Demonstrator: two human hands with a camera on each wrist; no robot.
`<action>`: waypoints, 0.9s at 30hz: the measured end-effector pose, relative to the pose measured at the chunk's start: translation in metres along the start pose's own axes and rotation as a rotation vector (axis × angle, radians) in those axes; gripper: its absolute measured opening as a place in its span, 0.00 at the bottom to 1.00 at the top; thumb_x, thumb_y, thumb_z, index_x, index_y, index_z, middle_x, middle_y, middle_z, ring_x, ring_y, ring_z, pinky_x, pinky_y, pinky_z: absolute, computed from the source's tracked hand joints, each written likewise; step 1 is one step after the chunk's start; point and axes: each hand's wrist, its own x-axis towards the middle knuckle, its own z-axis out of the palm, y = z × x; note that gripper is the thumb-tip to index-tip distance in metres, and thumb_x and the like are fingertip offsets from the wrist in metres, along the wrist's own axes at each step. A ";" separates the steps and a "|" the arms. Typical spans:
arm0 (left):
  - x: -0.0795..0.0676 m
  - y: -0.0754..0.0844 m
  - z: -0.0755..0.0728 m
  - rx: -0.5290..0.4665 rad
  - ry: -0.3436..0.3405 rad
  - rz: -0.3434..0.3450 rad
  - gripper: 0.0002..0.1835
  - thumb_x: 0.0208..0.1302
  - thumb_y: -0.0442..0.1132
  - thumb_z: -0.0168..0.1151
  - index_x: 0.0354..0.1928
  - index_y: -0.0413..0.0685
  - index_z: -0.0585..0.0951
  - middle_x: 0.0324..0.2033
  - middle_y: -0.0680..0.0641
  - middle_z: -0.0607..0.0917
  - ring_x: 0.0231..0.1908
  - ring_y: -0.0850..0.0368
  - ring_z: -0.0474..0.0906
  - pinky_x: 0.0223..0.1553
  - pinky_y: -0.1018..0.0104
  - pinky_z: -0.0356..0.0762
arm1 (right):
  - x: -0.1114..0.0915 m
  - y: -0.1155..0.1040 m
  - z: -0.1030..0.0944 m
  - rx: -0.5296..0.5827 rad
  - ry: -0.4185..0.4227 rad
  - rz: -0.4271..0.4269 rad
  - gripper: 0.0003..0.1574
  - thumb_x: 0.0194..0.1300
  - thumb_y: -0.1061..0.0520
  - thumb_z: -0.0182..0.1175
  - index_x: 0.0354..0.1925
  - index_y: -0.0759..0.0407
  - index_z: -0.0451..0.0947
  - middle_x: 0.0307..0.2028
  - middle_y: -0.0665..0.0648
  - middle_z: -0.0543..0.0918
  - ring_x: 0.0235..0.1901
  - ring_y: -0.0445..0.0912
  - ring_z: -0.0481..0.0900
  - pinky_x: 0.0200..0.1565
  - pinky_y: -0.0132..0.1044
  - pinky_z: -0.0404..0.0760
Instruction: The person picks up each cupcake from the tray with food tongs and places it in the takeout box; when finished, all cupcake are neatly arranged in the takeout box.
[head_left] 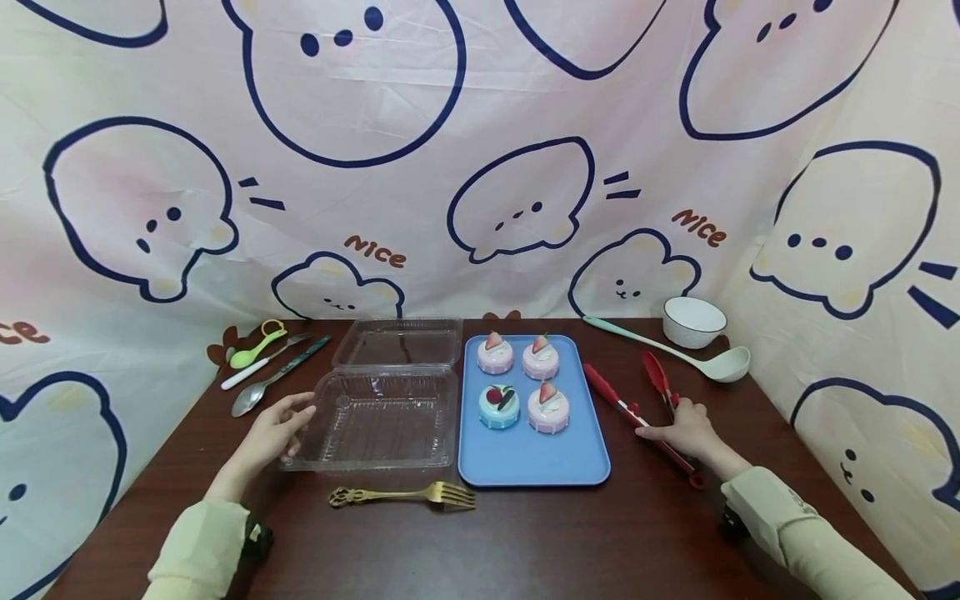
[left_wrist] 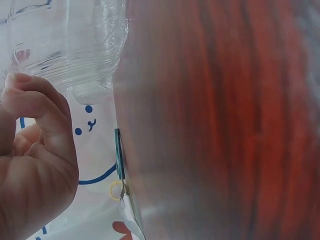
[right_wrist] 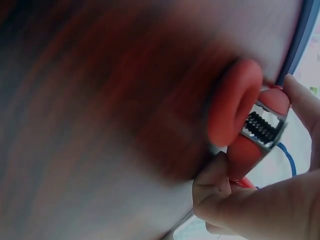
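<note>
My right hand point(head_left: 686, 429) grips red-handled tongs point(right_wrist: 235, 102) on the right of the table. Thumb and fingers are on opposite sides of the tongs, whose red tips point(head_left: 657, 372) spread apart towards the back. A blue tray point(head_left: 536, 467) to their left bears three pink toy cakes with strawberries and one blue cake point(head_left: 498, 408) with a dark red berry. My left hand point(head_left: 276, 429) has loosely bent fingers, with fingertips right at the left rim of a clear plastic box point(head_left: 382, 458). The lid point(head_left: 397, 343) of that box lies folded back behind it.
A gold fork point(head_left: 401, 495) lies in front of the box. At the back left are a spoon point(head_left: 249, 400), a white-handled utensil point(head_left: 247, 373) and a green peeler point(head_left: 251, 356). A ladle point(head_left: 726, 365) and a white bowl point(head_left: 693, 323) occupy the back right. Patterned cloth point(head_left: 420, 208) encloses the table.
</note>
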 end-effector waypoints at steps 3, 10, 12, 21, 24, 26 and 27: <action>0.000 0.000 0.000 -0.003 0.006 -0.001 0.29 0.68 0.50 0.47 0.63 0.39 0.60 0.30 0.41 0.72 0.13 0.62 0.65 0.14 0.67 0.68 | 0.000 0.001 -0.002 0.011 0.031 -0.018 0.61 0.41 0.34 0.68 0.50 0.83 0.58 0.41 0.76 0.68 0.39 0.61 0.68 0.39 0.52 0.72; -0.002 -0.001 0.000 -0.029 -0.006 0.005 0.30 0.67 0.51 0.48 0.63 0.38 0.60 0.29 0.42 0.71 0.13 0.63 0.65 0.14 0.68 0.67 | -0.001 0.007 -0.005 0.068 0.058 0.004 0.63 0.42 0.38 0.69 0.56 0.83 0.54 0.48 0.79 0.67 0.45 0.64 0.68 0.46 0.57 0.69; -0.002 -0.001 0.000 -0.032 -0.010 0.004 0.30 0.67 0.51 0.48 0.63 0.38 0.60 0.28 0.42 0.71 0.13 0.63 0.65 0.14 0.68 0.67 | 0.000 0.008 -0.004 0.075 0.046 0.019 0.63 0.43 0.39 0.69 0.57 0.83 0.53 0.48 0.79 0.65 0.46 0.65 0.66 0.46 0.57 0.69; -0.002 -0.001 -0.001 -0.034 -0.011 0.009 0.29 0.68 0.50 0.48 0.63 0.38 0.60 0.28 0.43 0.72 0.13 0.63 0.65 0.14 0.67 0.68 | 0.002 0.008 -0.002 0.052 0.064 0.033 0.68 0.36 0.29 0.68 0.54 0.81 0.57 0.45 0.76 0.69 0.41 0.61 0.69 0.39 0.51 0.73; -0.003 -0.001 -0.001 -0.036 -0.017 0.014 0.30 0.68 0.50 0.47 0.63 0.37 0.59 0.27 0.43 0.72 0.12 0.63 0.65 0.14 0.68 0.68 | 0.002 0.008 -0.002 0.035 0.090 0.016 0.67 0.37 0.29 0.68 0.53 0.81 0.59 0.42 0.76 0.71 0.37 0.58 0.71 0.34 0.47 0.73; -0.003 -0.001 -0.001 -0.037 -0.017 0.017 0.30 0.68 0.50 0.48 0.63 0.37 0.59 0.27 0.43 0.72 0.12 0.63 0.65 0.14 0.68 0.68 | 0.002 0.008 -0.002 0.033 0.109 0.010 0.67 0.37 0.28 0.67 0.53 0.81 0.60 0.42 0.75 0.72 0.36 0.57 0.71 0.33 0.45 0.73; -0.003 -0.001 -0.001 -0.038 -0.015 0.016 0.30 0.68 0.50 0.48 0.63 0.37 0.59 0.27 0.43 0.72 0.12 0.63 0.65 0.14 0.68 0.68 | 0.002 0.008 -0.002 0.035 0.121 0.007 0.66 0.37 0.28 0.67 0.53 0.81 0.60 0.42 0.75 0.72 0.36 0.57 0.71 0.33 0.45 0.73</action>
